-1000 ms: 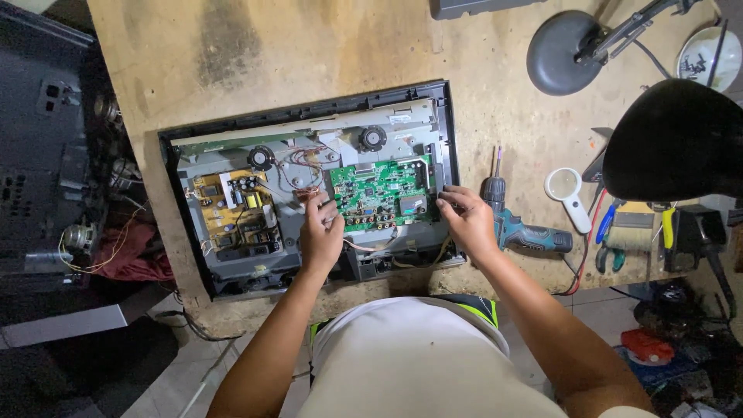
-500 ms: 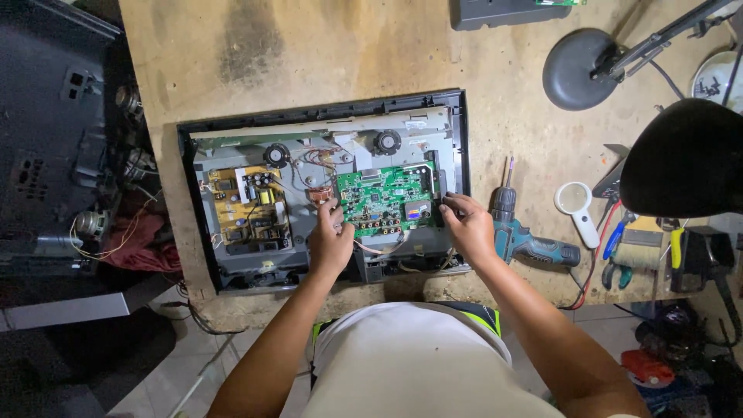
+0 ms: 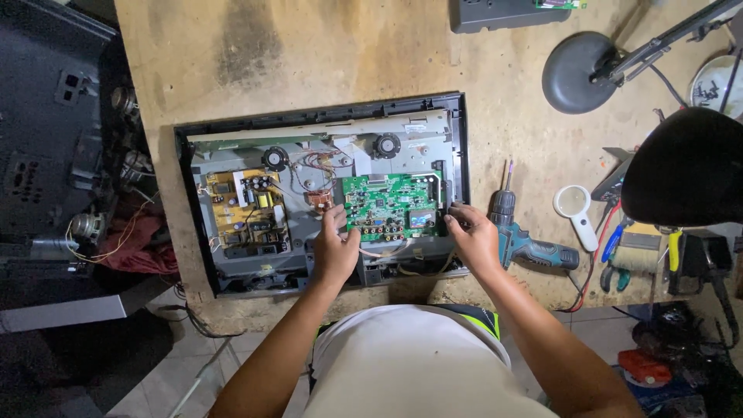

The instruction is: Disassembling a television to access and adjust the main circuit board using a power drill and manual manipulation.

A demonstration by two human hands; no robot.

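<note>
An opened flat-screen set [image 3: 457, 139] lies face down on the wooden bench, its back removed. Inside sit a green circuit board [image 3: 391, 203] at centre and a yellow-brown power board [image 3: 246, 209] to the left. My left hand [image 3: 334, 251] grips the green board's left edge, fingers by the red and white wires [image 3: 313, 172]. At the board's right edge my right hand [image 3: 472, 236] pinches it. Both hands hold the board from its two sides.
A cordless drill [image 3: 520, 232] lies just right of my right hand. Further right are a magnifying glass [image 3: 574, 206], a brush [image 3: 636, 255], pliers and a black lamp head [image 3: 685, 166]. A lamp base [image 3: 573, 71] stands behind. Dismantled electronics and a red cloth [image 3: 135, 244] fill the left.
The view has shifted so the set sits further right and lower. Both hands have stayed at the green board's edges, with my left hand shifting slightly along its left side.
</note>
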